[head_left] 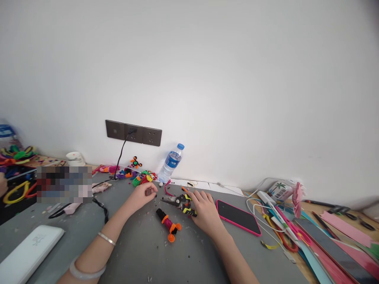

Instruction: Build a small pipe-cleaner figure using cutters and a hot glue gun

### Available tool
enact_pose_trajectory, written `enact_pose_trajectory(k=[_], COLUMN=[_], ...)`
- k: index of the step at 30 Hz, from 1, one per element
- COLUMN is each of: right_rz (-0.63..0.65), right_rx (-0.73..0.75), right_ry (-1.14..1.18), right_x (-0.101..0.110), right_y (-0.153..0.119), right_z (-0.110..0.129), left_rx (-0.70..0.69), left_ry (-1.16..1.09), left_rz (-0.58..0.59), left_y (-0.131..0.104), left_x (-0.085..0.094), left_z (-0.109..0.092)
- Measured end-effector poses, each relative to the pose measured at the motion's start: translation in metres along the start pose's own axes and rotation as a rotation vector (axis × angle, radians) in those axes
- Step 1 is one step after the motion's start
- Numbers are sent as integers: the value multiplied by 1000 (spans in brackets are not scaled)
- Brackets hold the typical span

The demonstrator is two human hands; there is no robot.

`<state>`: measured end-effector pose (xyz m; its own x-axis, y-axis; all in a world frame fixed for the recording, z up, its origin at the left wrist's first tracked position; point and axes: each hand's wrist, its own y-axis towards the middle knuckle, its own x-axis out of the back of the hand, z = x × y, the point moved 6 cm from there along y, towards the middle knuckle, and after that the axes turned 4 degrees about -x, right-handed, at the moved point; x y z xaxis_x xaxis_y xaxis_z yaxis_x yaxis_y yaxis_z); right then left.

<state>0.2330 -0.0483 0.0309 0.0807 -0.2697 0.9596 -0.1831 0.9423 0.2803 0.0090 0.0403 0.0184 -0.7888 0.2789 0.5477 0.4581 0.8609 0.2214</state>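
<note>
My left hand (pixel 145 194) is curled with thumb and fingertips together, just in front of a red and green figure with googly eyes (pixel 148 178); whatever it pinches is too small to make out. My right hand (pixel 204 209) lies over the yellow and black pliers (pixel 182 203), its fingers by an orange piece (pixel 186 189) behind them. The pliers' jaws point left. Nearer to me, between my forearms, a black, magenta and orange pipe-cleaner figure (pixel 168 225) lies on the grey mat (pixel 148 252). A magenta strip (pixel 168 188) is behind the pliers.
A water bottle (pixel 172 162) leans at the wall. A pink-edged phone (pixel 238 217) lies right of my right hand, then cables, coloured paper (pixel 346 228) and scissors. A white power bank (pixel 31 252) is at left front. Another person's hand (pixel 2 184) shows at the far left.
</note>
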Motion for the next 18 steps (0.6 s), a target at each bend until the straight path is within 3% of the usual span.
enact_pose_trajectory(k=[8,18], right_rz=[-72,-140], right_rx=[21,48], right_ry=[8,17], right_x=[4,11], right_y=[1,0], right_z=[3,5], left_rx=[62,236], left_ry=[-78,-345], left_rz=[168,155], left_y=[-5,-8], left_x=[-12,-17], left_z=[-17,-16])
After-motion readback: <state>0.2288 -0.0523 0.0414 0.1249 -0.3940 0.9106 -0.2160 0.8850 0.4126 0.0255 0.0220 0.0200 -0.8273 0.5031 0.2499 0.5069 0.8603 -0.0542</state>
